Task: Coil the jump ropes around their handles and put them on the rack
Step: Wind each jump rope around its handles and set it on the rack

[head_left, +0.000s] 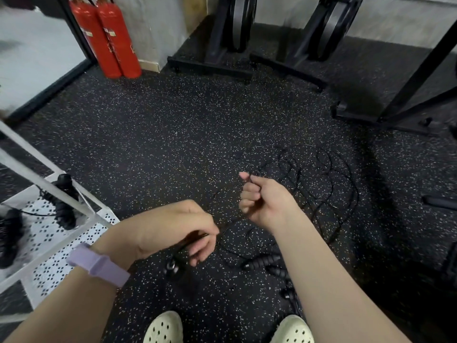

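Mid-coil: one rope in both hands, the rest loose on the floor.

My left hand (188, 233) grips the handles (178, 256) so they serve as a core; my right hand (262, 199), fingers (247, 191) curled, pinches the thin jump rope (321, 184) to feed it taut. Spare handles (264, 262) lie between my feet, within reach. Wound ropes (64, 201) sit on the white rack (61, 246) to my left.

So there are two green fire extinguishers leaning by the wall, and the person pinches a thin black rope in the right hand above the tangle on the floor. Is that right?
Not quite: the two fire extinguishers are red, not green, as the head view shows. The rest holds: they lean by the wall, and the right hand pinches a thin black rope above the tangle on the floor.
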The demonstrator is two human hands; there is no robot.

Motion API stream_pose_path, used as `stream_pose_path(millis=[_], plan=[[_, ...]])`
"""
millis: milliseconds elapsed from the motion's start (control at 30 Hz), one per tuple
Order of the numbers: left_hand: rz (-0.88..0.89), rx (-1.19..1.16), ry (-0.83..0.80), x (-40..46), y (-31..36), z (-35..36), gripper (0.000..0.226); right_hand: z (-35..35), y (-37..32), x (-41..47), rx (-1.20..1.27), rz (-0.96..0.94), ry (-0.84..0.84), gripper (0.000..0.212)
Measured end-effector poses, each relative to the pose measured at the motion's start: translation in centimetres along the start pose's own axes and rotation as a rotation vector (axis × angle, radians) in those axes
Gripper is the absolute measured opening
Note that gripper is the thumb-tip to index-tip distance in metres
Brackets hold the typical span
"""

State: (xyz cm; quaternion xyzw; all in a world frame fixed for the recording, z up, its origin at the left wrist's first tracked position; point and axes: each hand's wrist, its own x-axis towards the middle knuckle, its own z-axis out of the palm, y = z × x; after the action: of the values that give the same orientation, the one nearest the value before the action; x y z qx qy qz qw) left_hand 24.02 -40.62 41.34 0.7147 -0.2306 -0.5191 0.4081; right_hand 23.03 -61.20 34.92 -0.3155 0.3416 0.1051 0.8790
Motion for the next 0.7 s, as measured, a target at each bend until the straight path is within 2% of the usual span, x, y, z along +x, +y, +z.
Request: stream_pose_path(millis=[100,167,267,400,467,533,633,700], plan=[[-0.193,-0.129,0.103,0.6,-0.3,-0.1,0.066,-0.6,-0.9,-1.3,-0.038,-0.076,-0.275,0.026],[-0.229,-0.211,0.139,1.2,-0.4,-0.2,0.074,-1.2,-1.2,-2.2,-0.146,-0.068,-0.481,0.025],[-0.115,-0.404,0.224,2.2,0.0,0.5,0.068,-1.5,-0.7,-2.9,-0.369,-0.006,-0.741,0.023],[0.065,-0.870,0.431,3.8,0.9,0.3,0.057,-0.8,0.8,-3.4,-0.821,0.043,-0.931,0.022],[0.159,-1.047,0.501,4.0,1.0,-0.1,0.050,-0.6,1.6,-3.2,-1.039,0.007,-0.936,0.024],[0.237,-1.119,0.582,4.0,0.8,-0.6,0.042,-0.6,1.9,-2.9,-1.162,0.002,-0.858,0.025],[0.262,-0.919,0.627,3.6,0.7,-1.1,0.042,-1.0,1.6,-2.9,-1.203,-0.001,-0.702,0.029],[0.276,-0.787,0.585,3.0,1.3,-1.0,0.051,-1.0,1.4,-2.5,-1.100,-0.016,-0.513,0.034]])
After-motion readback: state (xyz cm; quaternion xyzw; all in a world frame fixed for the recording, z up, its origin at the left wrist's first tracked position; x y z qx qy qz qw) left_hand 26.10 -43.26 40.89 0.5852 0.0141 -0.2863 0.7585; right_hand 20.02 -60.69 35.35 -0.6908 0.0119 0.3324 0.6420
